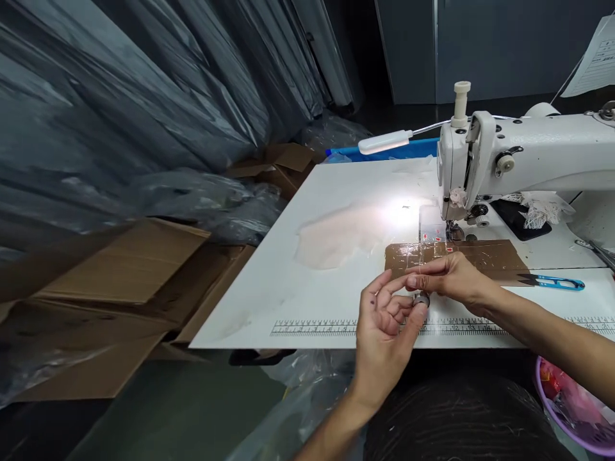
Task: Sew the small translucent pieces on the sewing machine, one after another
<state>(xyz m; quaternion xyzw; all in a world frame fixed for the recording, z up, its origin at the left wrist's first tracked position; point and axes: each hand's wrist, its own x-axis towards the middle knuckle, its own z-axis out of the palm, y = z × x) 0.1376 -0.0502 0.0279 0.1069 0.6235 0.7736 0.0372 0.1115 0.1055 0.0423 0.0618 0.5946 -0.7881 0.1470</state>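
Note:
My left hand is palm up above the table's front part, thumb and fingers closed on a small round metal bobbin case. Close against it, my right hand pinches with thumb and forefinger at what looks like a fine thread, faint and hard to see. Behind both hands, a brown tape-covered sheet lies flat at the foot of the white sewing machine. The needle and presser foot stand just beyond that sheet.
Blue thread snips lie right of my hands. A printed ruler runs along the front of the white table. A lit lamp hangs over it. Cardboard boxes stand left; a purple basket sits below right.

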